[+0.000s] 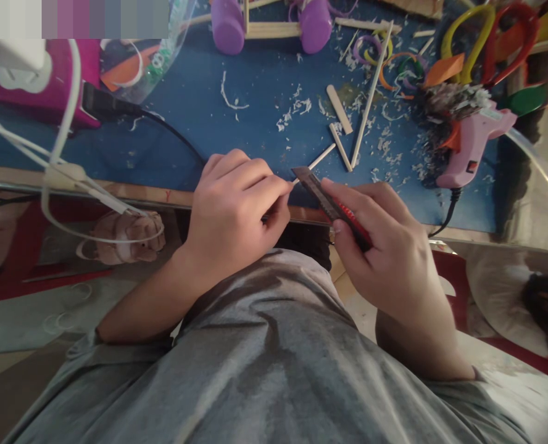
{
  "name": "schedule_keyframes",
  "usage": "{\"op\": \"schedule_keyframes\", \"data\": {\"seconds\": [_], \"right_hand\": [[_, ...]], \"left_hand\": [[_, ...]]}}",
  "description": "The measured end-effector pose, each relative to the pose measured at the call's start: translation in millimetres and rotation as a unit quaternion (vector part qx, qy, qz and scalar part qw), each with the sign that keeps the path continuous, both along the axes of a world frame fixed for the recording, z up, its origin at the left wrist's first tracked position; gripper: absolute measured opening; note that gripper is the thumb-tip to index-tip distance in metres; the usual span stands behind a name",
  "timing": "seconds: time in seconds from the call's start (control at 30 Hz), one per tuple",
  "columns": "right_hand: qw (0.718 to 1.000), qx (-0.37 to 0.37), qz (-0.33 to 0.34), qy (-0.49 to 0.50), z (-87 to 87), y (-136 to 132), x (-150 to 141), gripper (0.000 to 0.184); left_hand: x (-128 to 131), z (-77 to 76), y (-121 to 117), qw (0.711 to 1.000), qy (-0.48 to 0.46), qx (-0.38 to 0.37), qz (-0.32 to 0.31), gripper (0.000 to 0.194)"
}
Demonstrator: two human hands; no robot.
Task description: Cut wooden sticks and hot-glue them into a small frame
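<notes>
My left hand [241, 213] is closed in a pinch on a thin wooden stick [323, 158] near the table's front edge. The stick points up and to the right, away from my fingertips. In my right hand [389, 246] is a red and black utility knife [343, 216], its blade out and lying against or just over the stick; I cannot tell whether it touches. Just beyond the blade lie a short wooden stick [340, 148], a longer stick [371, 98] and a flat popsicle stick piece [339, 110].
White shavings [295, 108] litter the blue tabletop [172, 166]. A pink glue gun [473, 148] lies at right, with yellow-handled and red-handled scissors [489, 43] behind. Purple cylinders [228, 28] joined by sticks stand at the back. A magenta power strip [77, 98] with cables is at left.
</notes>
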State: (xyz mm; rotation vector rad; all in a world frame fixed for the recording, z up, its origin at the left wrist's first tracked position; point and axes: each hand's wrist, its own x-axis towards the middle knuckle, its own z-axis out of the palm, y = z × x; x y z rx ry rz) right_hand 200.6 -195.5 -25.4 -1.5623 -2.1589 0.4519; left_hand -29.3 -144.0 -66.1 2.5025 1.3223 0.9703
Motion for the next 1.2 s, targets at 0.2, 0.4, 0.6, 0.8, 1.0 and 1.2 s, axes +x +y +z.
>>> {"op": "schedule_keyframes", "data": {"seconds": [0.2,0.4,0.6,0.8,1.0,1.2], "right_hand": [[0.998,0.003,-0.003,-0.064,-1.5,-7.6,-13.4,0.062],[0.995,0.013,0.002,-0.101,2.5,-11.4,-16.3,0.06],[0.99,0.026,0.004,-0.14,10.7,-17.3,-13.0,0.056],[0.986,0.038,0.008,-0.165,11.1,-18.3,-15.1,0.055],[0.979,0.046,0.027,-0.196,5.1,-21.8,-22.3,0.06],[0.974,0.069,0.038,-0.212,0.9,-23.5,-24.1,0.058]], "left_hand": [[1.4,-1.2,0.5,1.0,-0.007,0.004,0.001,0.022],[2.3,-1.5,0.1,1.0,0.006,0.019,0.001,0.024],[1.8,-1.0,0.6,1.0,-0.002,0.028,-0.008,0.022],[1.0,-1.3,1.0,0.999,0.014,0.043,-0.007,0.022],[1.1,-3.0,1.7,0.998,0.011,0.054,-0.008,0.024],[2.6,-1.8,2.3,0.998,-0.003,0.057,-0.008,0.024]]}}
